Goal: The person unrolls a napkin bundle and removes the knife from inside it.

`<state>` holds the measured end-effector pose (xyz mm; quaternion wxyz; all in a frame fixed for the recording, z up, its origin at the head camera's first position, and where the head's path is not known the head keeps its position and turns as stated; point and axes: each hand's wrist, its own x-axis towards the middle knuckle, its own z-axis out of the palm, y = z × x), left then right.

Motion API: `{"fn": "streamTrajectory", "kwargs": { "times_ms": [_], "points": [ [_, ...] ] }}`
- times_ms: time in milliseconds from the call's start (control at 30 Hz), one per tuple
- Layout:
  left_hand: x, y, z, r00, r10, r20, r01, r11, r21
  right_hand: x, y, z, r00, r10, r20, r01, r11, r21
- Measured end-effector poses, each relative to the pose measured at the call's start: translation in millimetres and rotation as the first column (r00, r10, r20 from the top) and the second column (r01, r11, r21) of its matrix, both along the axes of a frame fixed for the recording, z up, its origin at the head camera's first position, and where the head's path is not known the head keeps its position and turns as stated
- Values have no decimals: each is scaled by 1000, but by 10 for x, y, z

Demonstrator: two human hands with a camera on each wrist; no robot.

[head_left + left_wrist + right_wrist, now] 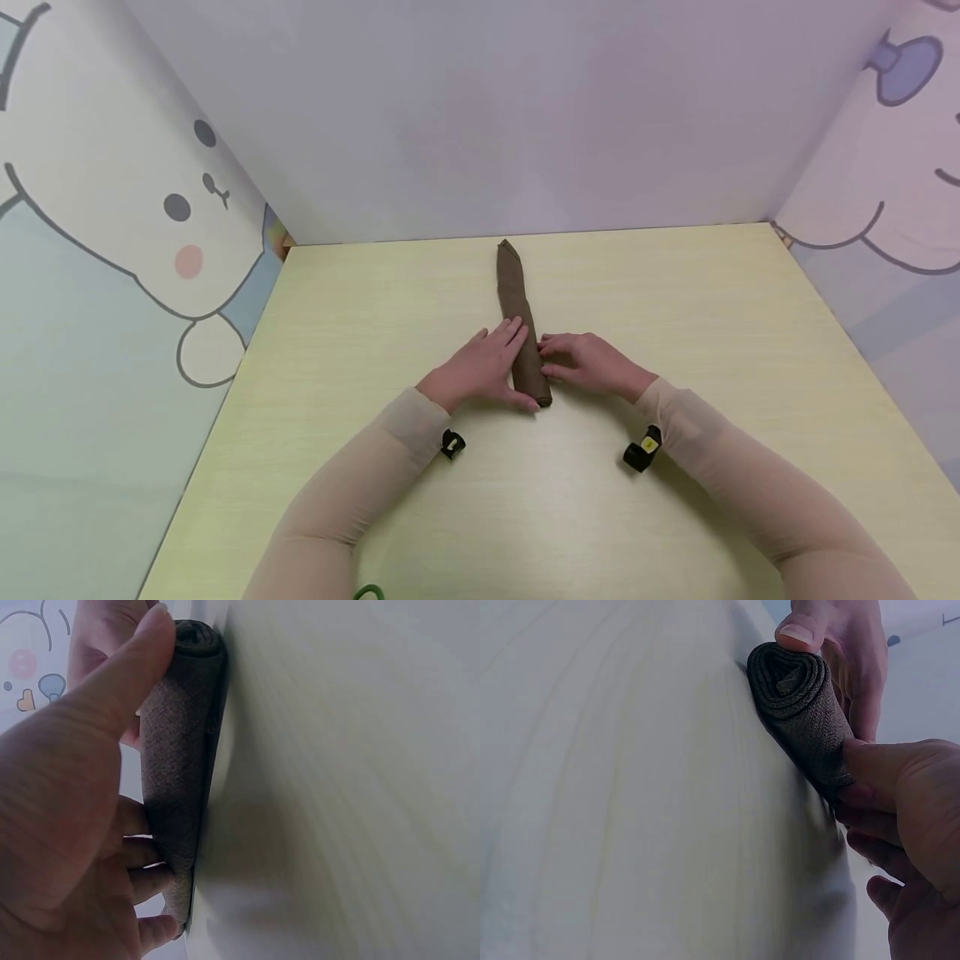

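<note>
A brown cloth rolled into a long thin roll [517, 308] lies on the pale yellow table [697, 300], pointing away from me. Both hands are at its near end. My left hand [487, 367] lies with straight fingers on the roll's left side, its thumb along the near end. In the left wrist view that hand [67, 825] presses against the roll [180, 772]. My right hand [592, 362] has curled fingers on the roll's right side. In the right wrist view its thumb and fingers [915, 810] pinch the roll [795, 697], whose spiral end faces the camera.
Panels with cartoon bears [180, 208] wall in the table on the left, back and right. Bare tabletop lies on both sides of the roll. A small green object [367, 592] peeks in at the bottom edge.
</note>
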<state>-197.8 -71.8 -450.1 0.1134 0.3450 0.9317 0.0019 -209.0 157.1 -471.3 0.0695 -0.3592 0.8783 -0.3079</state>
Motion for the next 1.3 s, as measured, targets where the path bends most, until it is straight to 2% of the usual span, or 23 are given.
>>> {"fn": "streamTrajectory", "kwargs": {
  "times_ms": [200, 467, 900, 1300],
  "points": [
    [10, 1, 16, 1000, 2, -2, -2, 1000, -9, -32, -4, -46, 1000, -11, -3, 11, 1000, -10],
    [16, 5, 24, 1000, 3, 4, -3, 1000, -11, -60, -8, -68, 998, -11, 56, 15, 998, -63],
    [6, 7, 29, 1000, 7, 24, -7, 1000, -8, -72, -24, -41, 999, -9, 42, 13, 996, -84],
    [17, 8, 43, 1000, 4, 21, -4, 1000, -11, -59, -49, 13, 994, -20, 105, 25, 998, -55]
  ]
}}
